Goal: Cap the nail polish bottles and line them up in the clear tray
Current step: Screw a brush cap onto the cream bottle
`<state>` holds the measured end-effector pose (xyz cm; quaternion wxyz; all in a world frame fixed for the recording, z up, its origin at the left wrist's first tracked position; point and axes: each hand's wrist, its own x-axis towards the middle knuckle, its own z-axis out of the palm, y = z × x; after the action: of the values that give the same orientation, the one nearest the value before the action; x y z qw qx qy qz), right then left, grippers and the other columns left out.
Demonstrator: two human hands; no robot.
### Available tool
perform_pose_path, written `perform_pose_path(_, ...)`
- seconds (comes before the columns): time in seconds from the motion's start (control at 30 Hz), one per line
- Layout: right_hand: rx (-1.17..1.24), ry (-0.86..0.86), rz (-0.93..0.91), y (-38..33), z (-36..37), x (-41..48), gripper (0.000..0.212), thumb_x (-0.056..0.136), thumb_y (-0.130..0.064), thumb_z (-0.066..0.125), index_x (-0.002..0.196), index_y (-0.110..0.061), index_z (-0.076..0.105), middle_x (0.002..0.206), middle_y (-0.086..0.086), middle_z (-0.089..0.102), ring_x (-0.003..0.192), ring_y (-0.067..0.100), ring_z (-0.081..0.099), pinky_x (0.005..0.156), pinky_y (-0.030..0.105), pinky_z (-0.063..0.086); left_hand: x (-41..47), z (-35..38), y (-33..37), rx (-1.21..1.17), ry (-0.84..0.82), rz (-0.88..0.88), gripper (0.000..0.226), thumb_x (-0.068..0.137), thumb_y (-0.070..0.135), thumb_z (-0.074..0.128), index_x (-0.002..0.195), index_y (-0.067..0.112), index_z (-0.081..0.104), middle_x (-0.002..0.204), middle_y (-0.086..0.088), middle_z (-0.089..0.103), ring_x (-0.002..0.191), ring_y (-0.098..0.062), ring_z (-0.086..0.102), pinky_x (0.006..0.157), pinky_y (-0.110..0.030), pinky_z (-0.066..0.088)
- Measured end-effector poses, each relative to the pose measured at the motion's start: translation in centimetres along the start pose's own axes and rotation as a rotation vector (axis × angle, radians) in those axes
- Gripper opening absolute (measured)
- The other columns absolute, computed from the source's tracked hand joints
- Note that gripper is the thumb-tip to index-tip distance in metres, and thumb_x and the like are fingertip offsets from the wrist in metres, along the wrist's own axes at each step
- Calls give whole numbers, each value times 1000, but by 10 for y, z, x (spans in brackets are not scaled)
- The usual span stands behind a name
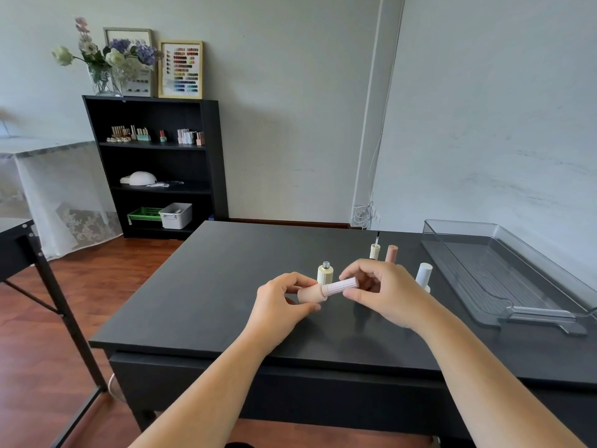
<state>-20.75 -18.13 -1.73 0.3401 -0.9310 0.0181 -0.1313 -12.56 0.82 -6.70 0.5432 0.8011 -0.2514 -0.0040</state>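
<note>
My left hand (280, 303) grips a pink nail polish bottle (309, 294) held sideways above the black table (200, 292). My right hand (382, 291) pinches its ribbed pale pink cap (341, 285), which sits on the bottle's neck. Behind them a cream bottle (325, 273) stands open without a cap. A cream cap with its brush pointing up (374, 249), a pink capped bottle (391, 253) and a white capped bottle (424, 275) stand further right. The clear tray (504, 273) lies at the right with nothing in it.
A black shelf unit (155, 163) with polish bottles, a nail lamp and bins stands against the far wall. A second dark table (19, 247) is at the left. Wooden floor shows between them.
</note>
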Motion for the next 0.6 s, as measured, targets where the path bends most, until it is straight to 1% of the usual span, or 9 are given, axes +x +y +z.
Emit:
perform_pose_path(0.03, -13, 1, -1, 0, 1, 0, 2, 84, -34, 66, 86, -34, 66, 74, -3, 68, 68, 7, 59, 75, 23, 38, 0, 0, 0, 2, -1, 2, 29, 72, 14, 81, 93, 33, 71, 93, 17, 68, 81, -7, 61, 77, -22, 53)
perform_pose_path(0.07, -29, 9, 7, -1, 2, 1, 5, 87, -34, 63, 83, -31, 66, 71, -3, 69, 66, 7, 60, 74, 25, 39, 0, 0, 0, 8, -4, 2, 30, 72, 14, 81, 94, 32, 71, 94, 17, 67, 81, -8, 61, 77, -21, 53)
perform_pose_path(0.17, -65, 22, 53, -4, 5, 2, 25, 92, -40, 55, 73, -26, 64, 62, -3, 69, 59, 7, 63, 67, 26, 44, -1, 1, 0, 24, -19, 2, 32, 71, 14, 82, 96, 31, 71, 97, 17, 66, 83, -9, 62, 74, -19, 53)
perform_pose_path(0.23, -47, 3, 47, -4, 5, 1, 21, 89, -44, 56, 77, -30, 66, 66, -3, 69, 62, 8, 64, 74, 29, 46, -1, 0, -1, 25, -15, 5, 31, 72, 14, 82, 96, 31, 71, 96, 17, 66, 84, -8, 62, 76, -20, 53)
perform_pose_path(0.3, -27, -17, 18, -4, 3, 0, 12, 86, -46, 60, 86, -37, 67, 72, -4, 68, 68, 7, 61, 85, 34, 39, 0, 0, -1, 13, -4, 4, 31, 72, 15, 82, 95, 32, 72, 95, 17, 67, 86, -8, 62, 78, -22, 53)
perform_pose_path(0.33, -24, -14, 13, -4, 2, -1, 7, 86, -42, 61, 86, -39, 67, 73, -4, 66, 70, 7, 59, 86, 34, 35, 0, 0, -1, 11, -5, 4, 30, 72, 16, 82, 95, 33, 72, 95, 17, 67, 86, -8, 62, 79, -23, 53)
perform_pose_path(0.4, -24, 16, 15, -5, 2, -1, 11, 90, -34, 60, 84, -41, 66, 72, -4, 66, 71, 12, 58, 83, 30, 36, 0, 1, 0, 28, -17, 11, 30, 72, 17, 82, 96, 33, 72, 96, 16, 68, 87, -7, 62, 79, -22, 53)
perform_pose_path(0.5, -46, 53, 21, -7, 8, 0, 12, 93, -29, 56, 88, -30, 67, 66, -6, 61, 65, 11, 52, 81, 29, 32, 0, 2, 1, 44, -27, 15, 30, 72, 18, 81, 97, 32, 72, 96, 15, 68, 87, -8, 62, 80, -22, 53)
perform_pose_path(0.6, -65, 83, 37, -9, 13, 2, 14, 95, -28, 53, 87, -27, 65, 71, 3, 64, 72, 18, 49, 81, 31, 31, 0, 2, 0, 45, -16, 15, 30, 72, 17, 81, 98, 30, 72, 96, 13, 69, 87, -8, 62, 78, -19, 51)
